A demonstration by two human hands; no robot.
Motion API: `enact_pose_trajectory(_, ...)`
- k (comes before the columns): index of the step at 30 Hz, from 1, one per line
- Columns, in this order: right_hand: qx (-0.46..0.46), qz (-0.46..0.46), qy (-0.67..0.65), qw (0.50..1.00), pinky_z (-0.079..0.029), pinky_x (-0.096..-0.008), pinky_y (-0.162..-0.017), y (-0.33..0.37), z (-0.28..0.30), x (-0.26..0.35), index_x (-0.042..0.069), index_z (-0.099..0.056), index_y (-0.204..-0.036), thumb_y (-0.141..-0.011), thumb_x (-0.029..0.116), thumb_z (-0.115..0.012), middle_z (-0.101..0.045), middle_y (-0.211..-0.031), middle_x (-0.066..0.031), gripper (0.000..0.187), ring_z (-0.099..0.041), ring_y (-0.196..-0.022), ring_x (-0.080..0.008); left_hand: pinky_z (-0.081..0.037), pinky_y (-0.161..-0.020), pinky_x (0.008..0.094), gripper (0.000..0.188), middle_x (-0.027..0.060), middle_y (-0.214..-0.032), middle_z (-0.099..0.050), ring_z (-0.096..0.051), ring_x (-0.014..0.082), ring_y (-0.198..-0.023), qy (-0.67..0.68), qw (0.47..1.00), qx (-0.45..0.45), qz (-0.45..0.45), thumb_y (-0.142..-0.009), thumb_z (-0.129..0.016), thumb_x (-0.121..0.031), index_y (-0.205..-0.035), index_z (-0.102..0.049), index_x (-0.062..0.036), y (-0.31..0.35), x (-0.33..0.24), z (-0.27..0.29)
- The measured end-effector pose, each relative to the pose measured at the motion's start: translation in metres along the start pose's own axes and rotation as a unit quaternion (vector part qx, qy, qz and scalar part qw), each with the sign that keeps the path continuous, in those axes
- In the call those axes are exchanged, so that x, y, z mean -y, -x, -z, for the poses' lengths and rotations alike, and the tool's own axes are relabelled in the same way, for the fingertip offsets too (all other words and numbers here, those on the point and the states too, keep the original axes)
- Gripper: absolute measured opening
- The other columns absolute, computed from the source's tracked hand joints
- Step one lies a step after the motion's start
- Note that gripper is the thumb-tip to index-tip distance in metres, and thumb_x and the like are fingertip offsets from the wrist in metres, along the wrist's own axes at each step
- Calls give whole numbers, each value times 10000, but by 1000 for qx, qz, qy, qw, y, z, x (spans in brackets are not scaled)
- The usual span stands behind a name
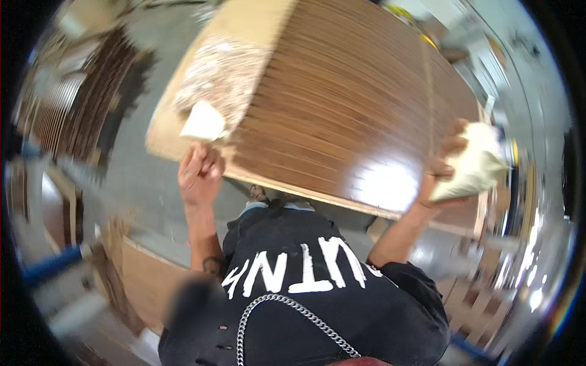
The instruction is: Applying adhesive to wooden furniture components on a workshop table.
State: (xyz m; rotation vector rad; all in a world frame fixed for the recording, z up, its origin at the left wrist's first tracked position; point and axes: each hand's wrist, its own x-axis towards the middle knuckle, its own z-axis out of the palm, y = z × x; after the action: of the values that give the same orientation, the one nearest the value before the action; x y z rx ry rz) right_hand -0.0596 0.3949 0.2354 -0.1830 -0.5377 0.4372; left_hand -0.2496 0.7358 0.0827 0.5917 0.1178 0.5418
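Note:
My left hand (200, 174) is raised near the table's left front corner, its fingers curled and pinched together. From the fingertips stands a small white flat piece (204, 122); blur hides whether it is cloth, paper or a blade. At the right, my right hand (444, 168) grips a pale yellow, crumpled cloth-like bundle (473, 161), fingers wrapped round its left side. Between the hands lie many long dark brown wooden strips (342, 91), side by side with a glossy sheen. Left of their ends, a whitish streaked patch (220, 76) covers part of the light tan board (244, 21).
Stacks of brown boards (91, 91) stand on the grey floor (137, 137) at the left. A yellow tape-like strip (428, 85) crosses the wooden strips at the right. A blue bar (52, 265) is at the lower left, cardboard pieces (479, 311) at the lower right.

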Motion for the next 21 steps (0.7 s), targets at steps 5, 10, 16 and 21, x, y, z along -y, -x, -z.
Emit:
enact_pose_trajectory(5,-105,94,-60,988,-530,-406,-721,94,14,15,179,-461,-1347,-808,421,-707,-393,-1332,-173,640,-466,-1105,-307,-308,-474,252,199,-21,-666,-351,-375,99,-512,-15,984,37,175,-986,-486,-218,-837,-474,-87,-30,59,-33)
enact_pose_trajectory(10,-171,207,40,962,-524,-388,-689,166,2,65,179,-440,-1347,-817,448,-679,-387,-1337,-145,641,-456,-1109,-294,-246,-403,256,334,-28,-582,-302,-311,97,-425,-135,956,74,249,-991,-496,-267,-707,-436,-101,-41,123,-75)
enact_pose_trajectory(16,-131,285,203,928,-533,-423,-719,203,-23,151,186,-353,-1408,-816,522,-658,-325,-1417,-179,746,-445,-1181,-369,-344,-408,238,356,3,-582,-462,-494,110,-488,-275,912,130,276,-974,-544,-229,-659,-489,-74,-20,187,-122)
enact_pose_trajectory(21,-316,259,255,876,-540,-399,-668,273,27,206,120,-427,-1356,-851,461,-627,-414,-1352,-168,641,-512,-1102,-356,-561,-657,280,161,133,-832,-676,-647,173,-734,-370,886,123,250,-935,-596,-133,-900,-653,14,31,257,-144)
